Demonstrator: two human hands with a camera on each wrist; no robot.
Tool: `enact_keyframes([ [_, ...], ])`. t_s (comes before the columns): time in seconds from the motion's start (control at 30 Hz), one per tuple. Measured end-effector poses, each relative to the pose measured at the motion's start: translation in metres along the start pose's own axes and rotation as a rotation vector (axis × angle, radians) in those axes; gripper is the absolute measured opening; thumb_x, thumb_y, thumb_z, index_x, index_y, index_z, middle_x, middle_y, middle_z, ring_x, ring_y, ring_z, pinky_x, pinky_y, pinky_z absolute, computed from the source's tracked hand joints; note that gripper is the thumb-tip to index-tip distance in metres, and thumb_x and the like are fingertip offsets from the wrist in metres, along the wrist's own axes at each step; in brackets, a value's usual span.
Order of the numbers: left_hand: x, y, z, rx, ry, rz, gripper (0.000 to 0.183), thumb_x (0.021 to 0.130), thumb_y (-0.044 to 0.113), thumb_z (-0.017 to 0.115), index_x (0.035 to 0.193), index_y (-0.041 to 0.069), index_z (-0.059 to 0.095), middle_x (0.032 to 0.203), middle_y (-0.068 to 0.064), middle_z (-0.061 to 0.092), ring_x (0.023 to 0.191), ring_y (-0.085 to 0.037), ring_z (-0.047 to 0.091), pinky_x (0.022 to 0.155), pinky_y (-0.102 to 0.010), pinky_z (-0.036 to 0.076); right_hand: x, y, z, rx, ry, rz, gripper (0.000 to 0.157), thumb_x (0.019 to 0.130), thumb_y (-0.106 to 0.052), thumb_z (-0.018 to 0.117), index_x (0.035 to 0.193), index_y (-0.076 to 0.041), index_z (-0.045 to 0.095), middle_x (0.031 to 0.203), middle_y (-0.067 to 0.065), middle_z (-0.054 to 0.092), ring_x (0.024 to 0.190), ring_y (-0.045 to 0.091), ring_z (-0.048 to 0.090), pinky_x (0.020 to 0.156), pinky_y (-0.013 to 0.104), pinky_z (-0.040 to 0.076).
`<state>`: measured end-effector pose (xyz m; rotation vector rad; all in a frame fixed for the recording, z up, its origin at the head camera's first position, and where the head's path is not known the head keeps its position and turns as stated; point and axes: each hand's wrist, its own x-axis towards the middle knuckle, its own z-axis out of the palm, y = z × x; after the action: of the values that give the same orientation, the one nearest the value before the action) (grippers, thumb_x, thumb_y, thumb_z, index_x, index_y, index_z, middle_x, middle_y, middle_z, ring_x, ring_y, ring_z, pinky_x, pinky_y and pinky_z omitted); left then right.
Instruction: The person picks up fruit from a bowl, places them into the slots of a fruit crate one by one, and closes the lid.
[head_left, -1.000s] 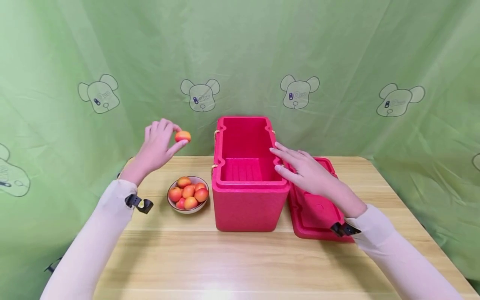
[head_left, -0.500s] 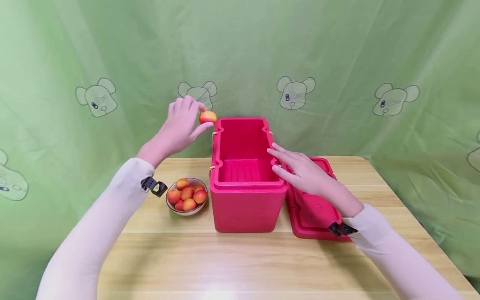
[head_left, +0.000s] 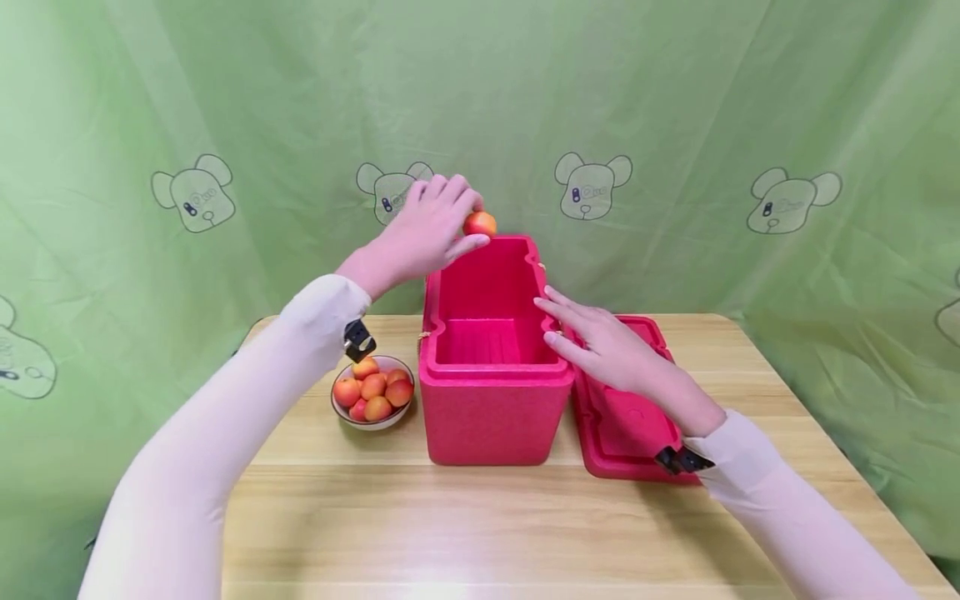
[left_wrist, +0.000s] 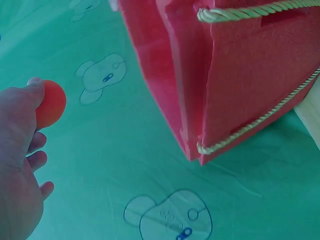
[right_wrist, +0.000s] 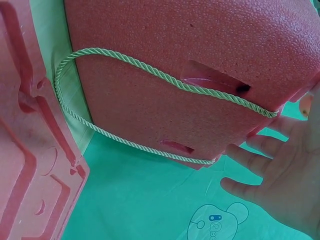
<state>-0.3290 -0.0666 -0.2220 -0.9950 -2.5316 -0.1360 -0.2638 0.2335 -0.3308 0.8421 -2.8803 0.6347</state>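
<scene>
My left hand (head_left: pixel 431 229) pinches an apricot-like orange-red fruit (head_left: pixel 480 224) between thumb and fingers, above the far part of a red foam box (head_left: pixel 498 421). The same fruit (left_wrist: pixel 52 104) shows at the fingertips in the left wrist view. The box stands upright and uncovered, and the part of its floor I can see holds nothing. My right hand (head_left: pixel 611 346) lies with extended fingers at the box's right rim. In the right wrist view, the right hand (right_wrist: pixel 280 170) has its fingers spread beside the box wall. Several similar fruits (head_left: pixel 372 386) fill a bowl (head_left: pixel 375 425) left of the box.
A red lid (head_left: pixel 630 433) lies on the wooden table (head_left: pixel 360 525), right of the box and partly under my right forearm. Yellow rope handles (right_wrist: pixel 135 62) hang along the box's sides. A green curtain (head_left: pixel 495 92) with bear-head prints surrounds the table.
My left hand has carried the fruit to the right, from above the bowl's far side to over the box, rising somewhat. The right hand has stayed at the rim.
</scene>
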Motion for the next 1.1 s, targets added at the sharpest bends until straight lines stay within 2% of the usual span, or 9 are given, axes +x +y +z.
enact_keyframes([
  [0.2,0.006,0.006,0.019,0.046,-0.061,0.038,0.044,0.102,0.047,0.055,0.128,0.012,0.055,0.127,-0.008,0.048,0.118,-0.028,0.041,0.106,-0.048,0.030,0.001,-0.002,0.002,0.004,-0.012,-0.001,0.066,0.102,-0.054,0.049,0.161,-0.033,0.028,0.171,-0.006,0.017,0.153,0.033,0.032,0.114,0.066,0.034],
  [0.4,-0.001,0.008,0.041,0.096,-0.139,0.085,0.041,0.101,0.044,0.059,0.127,0.012,0.056,0.125,-0.009,0.050,0.117,-0.028,0.044,0.106,-0.049,0.032,0.002,-0.004,0.001,-0.002,-0.012,0.002,0.067,0.101,-0.056,0.048,0.161,-0.033,0.028,0.171,-0.006,0.017,0.153,0.032,0.032,0.113,0.065,0.036],
  [0.57,-0.010,0.009,0.053,0.103,-0.152,0.105,0.039,0.100,0.043,0.061,0.124,0.012,0.057,0.124,-0.008,0.053,0.118,-0.027,0.047,0.104,-0.048,0.034,0.002,-0.004,0.000,-0.002,-0.014,0.003,0.066,0.102,-0.055,0.048,0.161,-0.034,0.028,0.171,-0.005,0.017,0.153,0.032,0.032,0.111,0.063,0.039],
  [0.83,-0.015,0.009,0.063,0.118,-0.149,0.143,0.040,0.099,0.043,0.062,0.124,0.012,0.057,0.121,-0.009,0.053,0.118,-0.027,0.046,0.105,-0.049,0.034,0.000,-0.003,-0.001,0.003,-0.019,0.012,0.066,0.102,-0.055,0.048,0.161,-0.035,0.027,0.171,-0.004,0.017,0.153,0.032,0.032,0.109,0.061,0.043],
  [1.1,-0.017,0.009,0.063,0.144,-0.135,0.166,0.039,0.099,0.043,0.061,0.121,0.011,0.057,0.118,-0.009,0.052,0.116,-0.028,0.047,0.102,-0.048,0.034,0.000,-0.003,-0.001,0.008,-0.013,0.009,0.066,0.101,-0.056,0.048,0.161,-0.035,0.027,0.171,-0.006,0.016,0.153,0.030,0.033,0.108,0.060,0.045],
])
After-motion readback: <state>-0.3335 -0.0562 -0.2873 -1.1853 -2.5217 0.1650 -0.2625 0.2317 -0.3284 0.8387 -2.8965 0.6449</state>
